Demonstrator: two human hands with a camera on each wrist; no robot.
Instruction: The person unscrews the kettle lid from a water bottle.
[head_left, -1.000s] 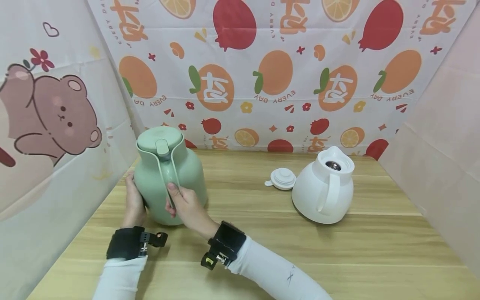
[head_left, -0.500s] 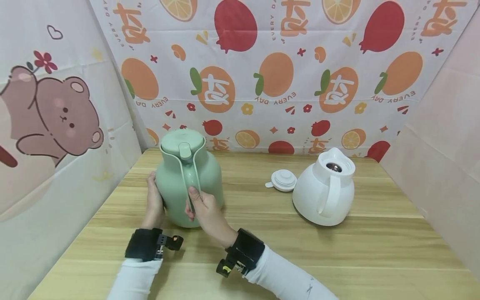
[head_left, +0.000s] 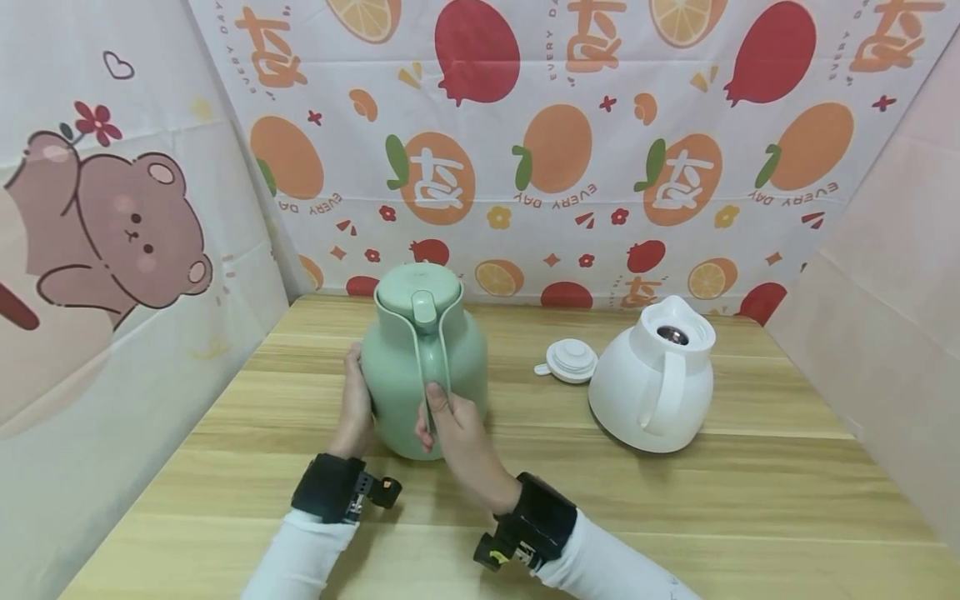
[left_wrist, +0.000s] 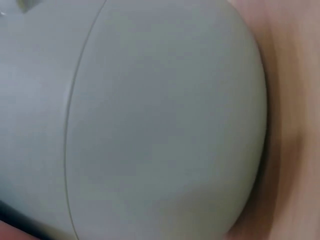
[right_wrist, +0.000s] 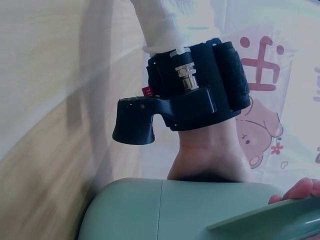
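Note:
A green thermos jug (head_left: 392, 404), its lid (head_left: 405, 279) on, stands upright left of the middle in the head view. My right hand (head_left: 463, 437) grips its handle (head_left: 432, 358), with the thumb along the top. Against the jug's left side lies my left hand (head_left: 356, 408), its palm to the body and part of its fingers hidden. The left wrist view is filled by the jug's rounded side (left_wrist: 165, 120). In the right wrist view, fingertips (right_wrist: 300, 189) wrap the handle (right_wrist: 265, 220), and the left wrist (right_wrist: 207, 145) shows beyond the jug.
To the right, a white thermos pot (head_left: 622, 400) stands with its mouth (head_left: 672, 335) uncovered and its handle toward me. Its white lid (head_left: 572, 361) lies on the wooden table (head_left: 712, 525) just left of it. Printed cloth walls (head_left: 502, 167) enclose the back and sides.
Both hands have moved right across the table together with the green thermos jug, bringing it closer to the white pot. The white pot and its lid stay where they were.

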